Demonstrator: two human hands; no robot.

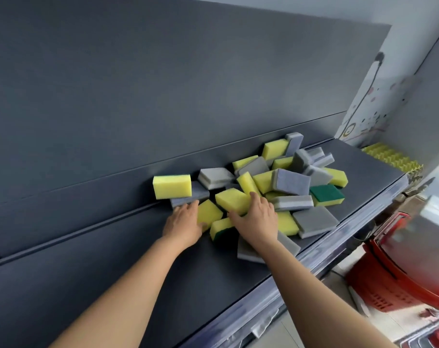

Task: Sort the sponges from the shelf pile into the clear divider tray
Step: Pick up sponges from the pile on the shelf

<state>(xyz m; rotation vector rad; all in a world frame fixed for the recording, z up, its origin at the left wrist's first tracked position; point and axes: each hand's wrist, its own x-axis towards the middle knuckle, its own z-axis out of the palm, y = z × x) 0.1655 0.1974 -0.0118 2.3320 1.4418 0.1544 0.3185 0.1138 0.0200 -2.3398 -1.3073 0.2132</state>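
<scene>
A loose pile of yellow, grey and green-backed sponges (291,183) lies on a dark grey shelf (113,272). My left hand (184,222) rests at the pile's near left edge, fingers closed around a yellow sponge (208,213). My right hand (257,218) lies over another yellow sponge (232,199), thumb and fingers wrapped on it. A yellow sponge (172,186) stands on its edge against the back panel. No clear divider tray is in view.
The shelf's front edge carries a clear price strip (339,237). Red shopping baskets (399,275) stand on the floor below at the right. A row of yellow sponges (391,156) sits at the shelf's far right end. The dark back panel rises behind the pile.
</scene>
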